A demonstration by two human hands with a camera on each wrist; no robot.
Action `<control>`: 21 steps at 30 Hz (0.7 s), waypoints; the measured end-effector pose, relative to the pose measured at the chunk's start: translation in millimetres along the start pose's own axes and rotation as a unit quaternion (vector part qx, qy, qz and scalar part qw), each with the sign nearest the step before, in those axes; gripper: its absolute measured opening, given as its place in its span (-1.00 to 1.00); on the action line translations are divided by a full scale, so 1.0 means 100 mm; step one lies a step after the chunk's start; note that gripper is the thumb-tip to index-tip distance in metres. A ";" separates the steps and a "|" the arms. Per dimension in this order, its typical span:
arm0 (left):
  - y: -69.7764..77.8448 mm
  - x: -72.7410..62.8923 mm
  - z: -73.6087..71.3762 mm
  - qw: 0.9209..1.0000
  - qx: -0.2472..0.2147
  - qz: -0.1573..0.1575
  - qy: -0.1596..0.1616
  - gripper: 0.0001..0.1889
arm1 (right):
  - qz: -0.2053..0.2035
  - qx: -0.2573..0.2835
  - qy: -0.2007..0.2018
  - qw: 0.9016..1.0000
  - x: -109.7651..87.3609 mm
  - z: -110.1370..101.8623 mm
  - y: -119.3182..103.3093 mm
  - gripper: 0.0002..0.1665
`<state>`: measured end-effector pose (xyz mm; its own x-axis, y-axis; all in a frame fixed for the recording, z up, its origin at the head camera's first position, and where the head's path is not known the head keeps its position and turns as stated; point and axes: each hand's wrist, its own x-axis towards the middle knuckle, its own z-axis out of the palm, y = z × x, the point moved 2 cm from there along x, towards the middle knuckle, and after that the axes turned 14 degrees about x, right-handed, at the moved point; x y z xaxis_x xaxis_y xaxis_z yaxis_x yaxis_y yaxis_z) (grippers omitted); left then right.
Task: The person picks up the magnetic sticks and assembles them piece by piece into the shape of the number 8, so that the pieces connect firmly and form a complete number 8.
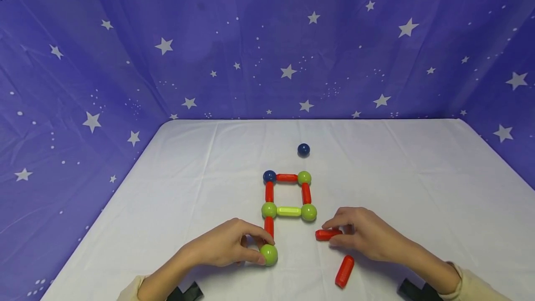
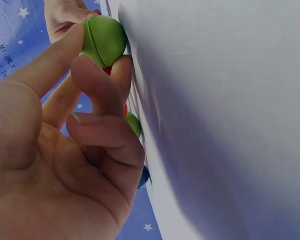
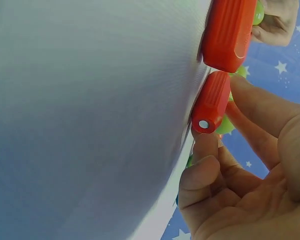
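My left hand pinches a green ball between thumb and fingers, low on the white cloth. That ball sits at the near end of a red rod, which joins a square of rods and balls. The square has one yellow-green rod, several red rods, green balls and a blue ball. To the right, my right hand grips a red magnetic rod lying on the cloth. In the right wrist view a silver magnet disc shows in that rod's end.
A loose red rod lies at an angle nearer than my right hand. One loose blue ball rests beyond the square. The white-covered table ends at a purple star-patterned curtain behind and at the sides.
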<state>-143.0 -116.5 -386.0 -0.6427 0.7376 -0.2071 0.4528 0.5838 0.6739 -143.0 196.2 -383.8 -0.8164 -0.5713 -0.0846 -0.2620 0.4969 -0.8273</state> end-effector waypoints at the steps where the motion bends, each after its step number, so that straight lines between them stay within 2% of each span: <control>1: 0.00 0.00 0.00 1.000 0.000 0.001 0.000 -0.73 | 0.001 0.002 0.001 1.000 0.00 0.00 0.00 -0.70; 8: -0.01 0.01 0.00 1.000 0.005 0.012 0.009 -0.73 | -0.003 0.012 0.000 1.000 0.01 0.00 0.01 -0.68; 21: -0.01 0.02 0.01 1.000 0.001 0.009 0.015 -0.73 | -0.011 0.015 -0.004 1.000 -0.01 0.01 0.04 -0.75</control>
<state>-144.2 -115.5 -387.9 -0.6528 0.7372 -0.1743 0.4654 0.5719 0.6756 -143.1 198.2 -387.5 -0.8069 -0.5865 -0.0705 -0.2642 0.4651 -0.8449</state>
